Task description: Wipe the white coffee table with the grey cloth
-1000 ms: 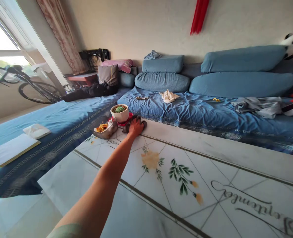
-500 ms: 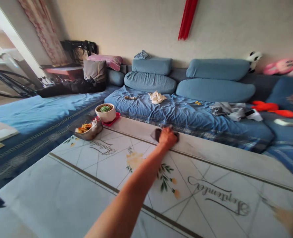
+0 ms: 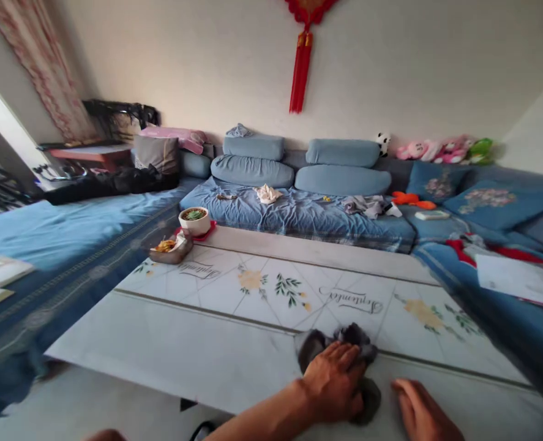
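Observation:
My left hand [image 3: 334,378] presses down on a bunched dark grey cloth [image 3: 314,349], fingers closed over it. Parts of the cloth stick out past the fingertips and below the thumb. Both lie on the near half of a white table [image 3: 170,343] with a printed band of flowers and lettering. To the right, close to the near edge, my right hand [image 3: 425,411] rests on the tabletop with loosely bent fingers and holds nothing visible. A gap separates it from the cloth, and its lower part is cut off by the frame.
At the table's far left corner stand a potted succulent [image 3: 194,220] on a red tray and a clear container [image 3: 172,248] of food scraps. A blue sofa [image 3: 92,214] wraps around the table's left and far sides. White papers [image 3: 521,278] lie on the sofa at right.
My left hand has drawn the cloth from the table's far edge back to the near side. My right hand has come into view. The camera view has shifted right and tilted up.

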Demonstrator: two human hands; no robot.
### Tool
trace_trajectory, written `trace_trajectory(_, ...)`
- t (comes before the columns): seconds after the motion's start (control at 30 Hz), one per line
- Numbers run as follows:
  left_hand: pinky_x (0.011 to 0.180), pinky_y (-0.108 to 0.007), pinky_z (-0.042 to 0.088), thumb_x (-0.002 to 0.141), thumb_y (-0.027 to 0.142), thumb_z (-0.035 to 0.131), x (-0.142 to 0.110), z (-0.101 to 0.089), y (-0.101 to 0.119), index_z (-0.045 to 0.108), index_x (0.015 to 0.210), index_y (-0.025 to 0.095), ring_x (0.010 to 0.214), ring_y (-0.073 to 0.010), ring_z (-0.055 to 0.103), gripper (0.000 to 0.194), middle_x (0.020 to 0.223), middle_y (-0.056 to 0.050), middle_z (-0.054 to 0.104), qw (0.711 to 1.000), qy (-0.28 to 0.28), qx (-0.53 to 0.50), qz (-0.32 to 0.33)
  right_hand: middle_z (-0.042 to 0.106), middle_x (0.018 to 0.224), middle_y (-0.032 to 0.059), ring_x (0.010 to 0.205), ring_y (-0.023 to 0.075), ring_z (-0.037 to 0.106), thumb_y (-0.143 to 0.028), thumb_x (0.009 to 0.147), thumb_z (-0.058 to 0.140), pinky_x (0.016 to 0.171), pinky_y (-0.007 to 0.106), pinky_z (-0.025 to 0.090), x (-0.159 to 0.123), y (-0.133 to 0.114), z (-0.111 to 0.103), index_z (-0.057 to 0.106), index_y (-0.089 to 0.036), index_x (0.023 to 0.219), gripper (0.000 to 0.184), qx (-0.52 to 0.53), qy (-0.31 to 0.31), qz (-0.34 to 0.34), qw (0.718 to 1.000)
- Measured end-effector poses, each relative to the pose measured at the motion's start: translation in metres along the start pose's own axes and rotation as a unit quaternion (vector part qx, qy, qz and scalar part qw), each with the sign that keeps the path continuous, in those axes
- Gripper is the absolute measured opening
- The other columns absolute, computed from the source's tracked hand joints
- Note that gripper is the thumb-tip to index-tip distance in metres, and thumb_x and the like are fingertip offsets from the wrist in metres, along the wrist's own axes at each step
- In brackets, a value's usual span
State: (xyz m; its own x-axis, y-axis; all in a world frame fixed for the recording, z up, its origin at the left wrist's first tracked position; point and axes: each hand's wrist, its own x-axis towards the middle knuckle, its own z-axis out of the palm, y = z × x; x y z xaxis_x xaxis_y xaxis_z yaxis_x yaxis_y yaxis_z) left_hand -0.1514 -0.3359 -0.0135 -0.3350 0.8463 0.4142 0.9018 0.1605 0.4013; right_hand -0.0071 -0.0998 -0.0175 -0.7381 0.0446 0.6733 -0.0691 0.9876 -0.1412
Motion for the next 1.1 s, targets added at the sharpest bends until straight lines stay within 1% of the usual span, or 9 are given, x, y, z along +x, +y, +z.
trace_trajectory(0.2,0.135,-0.048,0.049,0.100,0.026,0.063,-0.247,-0.116,-0.026,0.041,0.180,0.039,0.165,-0.0308,0.053,0.084,0.182,-0.002,0.047,0.968,0.022,0.173,-0.179,0.076,0.100,-0.0010,0.077,0.0168,0.077,-0.031,0.118,0.041,0.067,0.032,0.053,-0.010,-0.004,0.009,0.063,-0.027,0.114,0.023,-0.035,-0.007,0.013,0.999)
trace_trajectory(0.33,0.131,-0.052,0.053,0.110,0.037,0.049,-0.321,-0.197,-0.112,0.059,0.170,0.033,0.160,-0.0336,0.058,0.061,0.174,-0.007,0.058,0.883,0.090,0.297,-0.351,0.071,0.094,-0.0016,0.075,0.0167,0.071,-0.030,0.119,0.040,0.071,0.034,0.047,-0.006,-0.012,0.009,0.061,-0.026,0.111,0.023,-0.020,-0.006,0.030,0.999)
trace_trajectory(0.43,0.132,-0.057,0.049,0.112,0.042,0.043,-0.276,-0.219,-0.167,0.066,0.160,0.014,0.155,-0.0394,0.060,0.060,0.165,-0.021,0.064,0.805,0.111,0.353,-0.463,0.068,0.091,-0.0016,0.074,0.0170,0.069,-0.029,0.120,0.040,0.073,0.034,0.046,-0.006,-0.013,0.010,0.060,-0.026,0.109,0.022,0.003,-0.009,0.036,0.999)
trace_trajectory(0.53,0.129,-0.060,0.047,0.110,0.034,0.046,-0.165,-0.209,-0.195,0.067,0.153,0.004,0.150,-0.0423,0.062,0.057,0.156,-0.029,0.067,0.757,0.112,0.365,-0.530,0.067,0.089,-0.0012,0.073,0.0184,0.070,-0.027,0.120,0.042,0.070,0.035,0.048,-0.006,-0.013,0.011,0.059,-0.026,0.108,0.020,0.012,-0.002,0.037,0.999)
trace_trajectory(0.7,0.129,-0.060,0.045,0.106,0.027,0.051,0.034,-0.144,-0.171,0.072,0.144,0.001,0.147,-0.0442,0.063,0.051,0.156,-0.034,0.066,0.842,0.090,0.270,-0.458,0.064,0.084,-0.0014,0.066,0.0218,0.070,-0.026,0.117,0.044,0.060,0.038,0.050,-0.001,-0.018,0.010,0.054,-0.031,0.103,0.018,0.008,0.026,0.039,0.999)
trace_trajectory(0.8,0.131,-0.055,0.048,0.099,0.029,0.063,0.090,-0.075,-0.117,0.074,0.146,0.010,0.149,-0.0395,0.063,0.052,0.161,-0.025,0.067,0.915,0.068,0.213,-0.335,0.065,0.085,-0.0011,0.067,0.0231,0.072,-0.024,0.116,0.042,0.058,0.038,0.052,0.001,-0.020,0.008,0.053,-0.032,0.103,0.019,0.012,0.029,0.048,0.998)
trace_trajectory(0.87,0.133,-0.057,0.047,0.096,0.032,0.067,0.083,-0.030,-0.071,0.071,0.153,0.012,0.154,-0.0400,0.061,0.060,0.166,-0.023,0.064,0.963,0.046,0.160,-0.212,0.066,0.088,-0.0007,0.069,0.0224,0.073,-0.024,0.116,0.042,0.059,0.036,0.052,-0.001,-0.020,0.007,0.054,-0.031,0.105,0.018,0.003,0.023,0.040,0.999)
trace_trajectory(0.97,0.140,-0.056,0.042,0.098,0.040,0.068,0.007,0.000,-0.012,0.056,0.170,0.018,0.163,-0.0384,0.052,0.076,0.179,-0.016,0.050,0.994,0.001,0.097,-0.059,0.068,0.092,0.0000,0.074,0.0202,0.073,-0.024,0.117,0.042,0.065,0.034,0.052,-0.003,-0.020,0.006,0.058,-0.028,0.110,0.018,-0.008,0.009,0.027,1.000)
trace_trajectory(1.1,0.131,-0.045,0.055,0.098,0.041,0.066,-0.152,-0.058,-0.010,0.046,0.178,0.033,0.159,-0.0327,0.059,0.083,0.180,-0.004,0.051,0.986,-0.035,0.163,-0.015,0.066,0.091,-0.0007,0.074,0.0169,0.070,-0.025,0.120,0.038,0.070,0.034,0.049,-0.006,-0.020,0.006,0.060,-0.025,0.110,0.024,0.003,0.013,0.041,0.999)
